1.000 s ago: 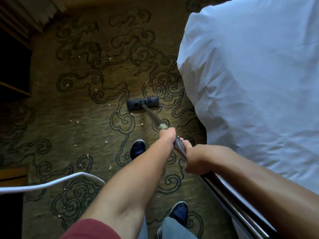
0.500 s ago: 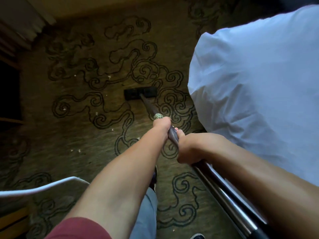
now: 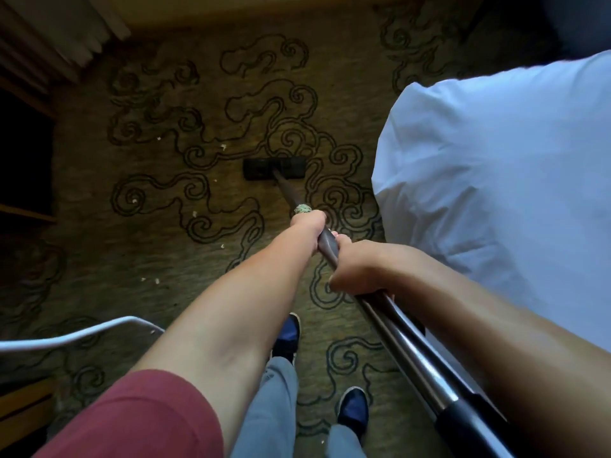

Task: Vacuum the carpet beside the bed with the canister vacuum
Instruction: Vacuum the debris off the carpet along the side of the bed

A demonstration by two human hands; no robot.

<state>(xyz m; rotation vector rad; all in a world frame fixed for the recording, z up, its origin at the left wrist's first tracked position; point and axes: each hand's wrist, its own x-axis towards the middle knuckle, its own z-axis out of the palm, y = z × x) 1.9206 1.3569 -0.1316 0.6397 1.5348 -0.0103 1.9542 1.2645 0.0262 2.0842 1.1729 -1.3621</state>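
The vacuum's metal wand (image 3: 406, 345) runs from the lower right up to a dark floor head (image 3: 273, 168) lying flat on the patterned olive carpet (image 3: 158, 246). My left hand (image 3: 307, 223) is closed around the wand high up, just below a pale band. My right hand (image 3: 357, 269) grips the wand a little lower. The white bed (image 3: 502, 193) fills the right side, its edge close to the wand. Small pale crumbs (image 3: 194, 213) lie scattered on the carpet left of the floor head. The canister itself is out of sight.
A white curved cable or hose (image 3: 79, 332) arcs across the lower left. Dark wooden furniture (image 3: 23, 180) stands along the left edge, with a curtain (image 3: 59, 31) at the top left. My dark blue shoes (image 3: 353, 408) stand on the carpet below my arms.
The floor head has been pushed farther away across the carpet, past where crumbs lay. My feet have stepped forward. Both hands keep their hold on the wand.
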